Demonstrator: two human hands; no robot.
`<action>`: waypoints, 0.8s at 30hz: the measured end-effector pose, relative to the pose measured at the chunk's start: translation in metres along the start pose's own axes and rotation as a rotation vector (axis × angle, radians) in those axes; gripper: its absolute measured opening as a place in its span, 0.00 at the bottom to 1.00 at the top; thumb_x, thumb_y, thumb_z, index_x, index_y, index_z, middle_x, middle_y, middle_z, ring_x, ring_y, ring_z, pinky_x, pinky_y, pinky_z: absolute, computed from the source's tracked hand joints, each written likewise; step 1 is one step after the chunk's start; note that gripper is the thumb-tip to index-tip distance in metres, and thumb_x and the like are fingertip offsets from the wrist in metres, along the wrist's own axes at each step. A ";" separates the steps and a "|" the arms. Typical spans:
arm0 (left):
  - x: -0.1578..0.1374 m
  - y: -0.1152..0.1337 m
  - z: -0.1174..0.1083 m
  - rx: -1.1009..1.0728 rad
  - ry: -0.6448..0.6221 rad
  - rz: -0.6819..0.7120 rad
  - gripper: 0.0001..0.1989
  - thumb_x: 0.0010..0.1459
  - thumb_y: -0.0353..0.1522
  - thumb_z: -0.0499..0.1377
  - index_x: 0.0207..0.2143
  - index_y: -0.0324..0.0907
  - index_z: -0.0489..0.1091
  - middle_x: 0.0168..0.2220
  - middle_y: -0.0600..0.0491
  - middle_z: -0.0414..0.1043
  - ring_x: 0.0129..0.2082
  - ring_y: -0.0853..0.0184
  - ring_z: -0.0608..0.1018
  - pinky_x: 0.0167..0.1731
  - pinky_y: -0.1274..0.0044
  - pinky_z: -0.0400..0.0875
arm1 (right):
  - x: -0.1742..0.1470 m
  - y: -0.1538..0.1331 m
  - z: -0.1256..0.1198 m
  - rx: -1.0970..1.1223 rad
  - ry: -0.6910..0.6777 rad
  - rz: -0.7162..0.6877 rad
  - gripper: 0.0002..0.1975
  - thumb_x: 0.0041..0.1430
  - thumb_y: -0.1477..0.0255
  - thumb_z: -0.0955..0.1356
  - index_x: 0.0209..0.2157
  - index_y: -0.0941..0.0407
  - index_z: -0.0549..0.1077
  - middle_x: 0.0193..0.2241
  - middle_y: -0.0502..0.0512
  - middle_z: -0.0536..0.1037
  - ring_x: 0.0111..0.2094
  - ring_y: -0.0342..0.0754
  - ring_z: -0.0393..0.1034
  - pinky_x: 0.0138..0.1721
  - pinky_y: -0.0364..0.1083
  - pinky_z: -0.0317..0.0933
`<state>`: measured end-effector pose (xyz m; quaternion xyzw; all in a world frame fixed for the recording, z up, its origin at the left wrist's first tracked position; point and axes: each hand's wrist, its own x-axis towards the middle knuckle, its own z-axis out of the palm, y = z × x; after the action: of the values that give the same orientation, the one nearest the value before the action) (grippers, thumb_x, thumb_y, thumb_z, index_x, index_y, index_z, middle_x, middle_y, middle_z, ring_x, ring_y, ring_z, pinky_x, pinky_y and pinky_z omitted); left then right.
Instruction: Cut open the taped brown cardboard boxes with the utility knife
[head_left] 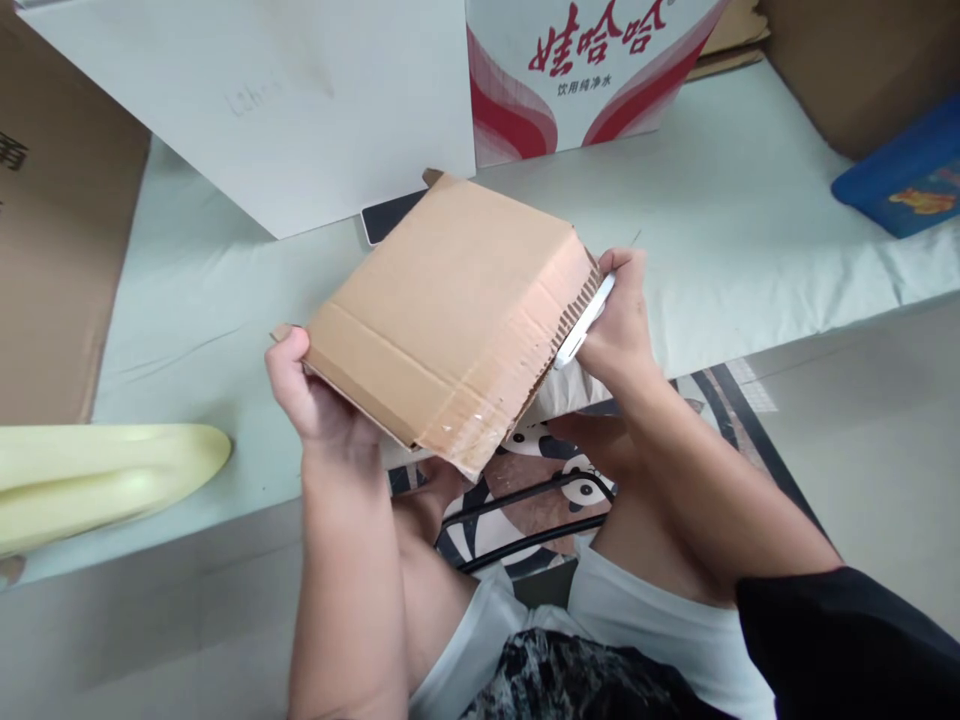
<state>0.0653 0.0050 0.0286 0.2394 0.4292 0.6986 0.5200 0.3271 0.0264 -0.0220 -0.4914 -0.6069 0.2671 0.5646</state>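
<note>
A brown cardboard box [450, 310] with clear tape on its flaps is held tilted in front of me, above my lap. My left hand [307, 395] grips its lower left corner, thumb on top. My right hand [619, 320] is at the box's right end, fingers closed around a flat white object [585, 322] pressed against the torn corrugated edge. What the white object is cannot be told.
A pale green surface [750, 230] lies behind, with a large white box [300, 100], a red-and-white printed carton [585, 70], a dark phone [390, 215], a brown carton [52, 250] at left, a yellow foam piece [97, 480] and a blue item [907, 175] at right.
</note>
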 end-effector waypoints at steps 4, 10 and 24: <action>0.001 -0.002 0.001 -0.047 -0.015 0.116 0.20 0.50 0.36 0.64 0.21 0.43 0.53 0.24 0.58 0.67 0.28 0.68 0.76 0.33 0.76 0.72 | 0.004 0.007 -0.006 -0.031 0.048 0.035 0.28 0.53 0.62 0.79 0.43 0.47 0.57 0.37 0.49 0.74 0.38 0.53 0.73 0.42 0.58 0.71; 0.003 -0.006 -0.006 -0.041 -0.095 0.181 0.19 0.55 0.36 0.62 0.18 0.43 0.57 0.22 0.57 0.62 0.27 0.70 0.71 0.34 0.78 0.70 | 0.005 0.012 -0.013 -0.047 0.032 0.079 0.30 0.50 0.66 0.80 0.44 0.47 0.58 0.36 0.48 0.75 0.31 0.49 0.70 0.37 0.55 0.69; 0.003 0.010 0.000 -0.062 0.127 -0.226 0.18 0.47 0.46 0.58 0.31 0.41 0.72 0.30 0.51 0.78 0.32 0.61 0.79 0.32 0.72 0.74 | 0.011 0.013 -0.018 0.133 0.237 0.079 0.18 0.63 0.66 0.71 0.44 0.47 0.57 0.43 0.53 0.78 0.51 0.55 0.78 0.54 0.61 0.71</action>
<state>0.0593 0.0072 0.0365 0.1285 0.4636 0.6625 0.5742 0.3493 0.0374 -0.0251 -0.5047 -0.4971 0.2688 0.6526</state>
